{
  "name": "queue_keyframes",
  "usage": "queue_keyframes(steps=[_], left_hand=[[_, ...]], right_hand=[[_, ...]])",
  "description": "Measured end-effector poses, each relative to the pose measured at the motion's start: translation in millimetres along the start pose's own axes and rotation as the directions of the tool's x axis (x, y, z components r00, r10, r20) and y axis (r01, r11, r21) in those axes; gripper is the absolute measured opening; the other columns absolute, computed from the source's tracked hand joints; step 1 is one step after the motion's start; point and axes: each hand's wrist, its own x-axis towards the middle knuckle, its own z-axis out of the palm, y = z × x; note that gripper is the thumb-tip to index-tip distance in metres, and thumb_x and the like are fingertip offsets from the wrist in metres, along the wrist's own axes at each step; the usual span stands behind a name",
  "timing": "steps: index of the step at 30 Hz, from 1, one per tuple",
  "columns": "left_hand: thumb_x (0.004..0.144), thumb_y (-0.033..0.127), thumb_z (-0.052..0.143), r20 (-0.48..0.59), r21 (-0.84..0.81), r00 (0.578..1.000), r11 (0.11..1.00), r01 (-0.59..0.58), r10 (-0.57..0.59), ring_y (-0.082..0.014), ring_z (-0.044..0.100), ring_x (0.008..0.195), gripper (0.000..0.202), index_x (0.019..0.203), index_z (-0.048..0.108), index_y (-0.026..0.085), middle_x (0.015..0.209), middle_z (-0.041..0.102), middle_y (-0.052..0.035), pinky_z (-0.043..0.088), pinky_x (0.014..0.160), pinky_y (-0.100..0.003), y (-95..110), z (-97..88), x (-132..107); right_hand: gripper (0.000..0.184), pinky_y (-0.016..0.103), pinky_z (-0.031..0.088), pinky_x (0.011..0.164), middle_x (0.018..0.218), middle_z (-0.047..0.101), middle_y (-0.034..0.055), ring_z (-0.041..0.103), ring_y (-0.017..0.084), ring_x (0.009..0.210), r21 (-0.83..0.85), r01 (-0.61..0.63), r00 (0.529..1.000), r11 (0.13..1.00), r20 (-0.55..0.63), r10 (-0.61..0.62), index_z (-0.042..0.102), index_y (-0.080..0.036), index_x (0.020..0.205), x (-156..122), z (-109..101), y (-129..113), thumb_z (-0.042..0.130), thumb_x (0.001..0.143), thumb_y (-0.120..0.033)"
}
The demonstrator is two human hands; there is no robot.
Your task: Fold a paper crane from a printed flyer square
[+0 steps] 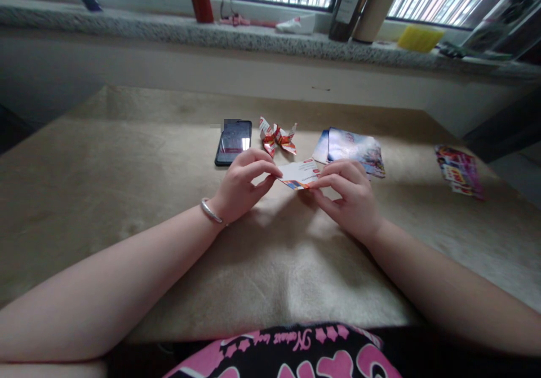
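Note:
Between my two hands a small printed paper card (299, 173), white with red marks and a coloured lower edge, is held just above the table. My left hand (248, 182) pinches its left end between thumb and fingers; a silver bracelet (211, 210) circles that wrist. At the right end, the thumb and fingers of my right hand (349, 195) close on the card. Behind the card lies a folded red-and-white paper shape (278, 137) with pointed tips. Beyond my right hand rest glossy blue-purple picture sheets (355, 148), partly overlapping.
A dark phone (234, 144) lies behind my left hand. Pink-and-red printed strips (459, 172) are at the table's right. Along the granite windowsill (169, 32) stand a red bottle (201, 1), a dark bottle (349, 6) and a yellow item (420, 38).

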Motion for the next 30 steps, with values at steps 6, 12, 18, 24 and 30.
queue_keyframes(steps=[6,12,18,24,30], left_hand=[[0.085,0.013,0.058,-0.035,0.083,0.990,0.988,-0.132,0.135,-0.0132,0.056,0.094,0.014,0.085,0.066,0.024,0.105,0.054,-0.0034,0.051,0.081,-0.028,3.3,-3.7,-3.4],[0.086,0.021,0.058,0.134,0.338,0.948,0.886,-0.319,0.290,-0.0153,0.056,0.090,0.009,0.084,0.066,0.024,0.103,0.060,-0.0031,0.048,0.081,-0.031,-1.5,-10.6,-2.3],[0.088,0.023,0.057,0.176,0.372,0.893,0.812,-0.450,0.414,-0.0153,0.056,0.088,0.007,0.087,0.064,0.024,0.098,0.063,-0.0009,0.048,0.082,-0.029,4.9,-8.1,1.6],[0.085,0.022,0.059,0.202,0.329,0.880,0.816,-0.475,0.430,-0.0151,0.057,0.088,0.007,0.092,0.061,0.021,0.100,0.064,-0.0008,0.049,0.086,-0.031,6.9,-6.4,1.2],[0.081,0.018,0.056,0.295,0.253,0.871,0.848,-0.466,0.392,-0.0168,0.056,0.097,0.040,0.119,0.052,0.027,0.110,0.060,-0.0028,0.045,0.094,-0.036,4.5,-9.1,-2.8]], right_hand=[[0.009,0.038,0.049,0.079,0.084,0.066,0.0025,0.059,0.020,0.086,0.022,0.039,0.999,0.999,0.015,-0.039,0.066,-0.026,0.080,1.7,-0.2,-0.2,0.067,0.077,-0.018],[0.009,0.040,0.049,0.082,0.087,0.067,0.0027,0.060,0.021,0.087,0.036,0.013,1.000,0.999,0.005,-0.013,0.067,-0.027,0.080,1.0,0.9,1.3,0.066,0.078,-0.018],[0.017,0.039,0.048,0.085,0.097,0.069,0.0048,0.061,0.020,0.091,0.010,0.024,1.000,1.000,0.019,-0.024,0.068,-0.025,0.094,3.0,0.5,1.9,0.066,0.079,-0.018],[0.016,0.038,0.048,0.087,0.095,0.071,0.0037,0.061,0.020,0.090,0.009,-0.001,0.999,1.000,0.047,0.000,0.067,-0.024,0.095,4.8,-0.5,1.7,0.065,0.080,-0.018],[0.014,0.037,0.049,0.082,0.086,0.070,0.0038,0.061,0.020,0.087,0.011,-0.006,0.999,1.000,0.044,0.006,0.069,-0.025,0.093,1.7,-1.5,5.0,0.064,0.081,-0.020]])
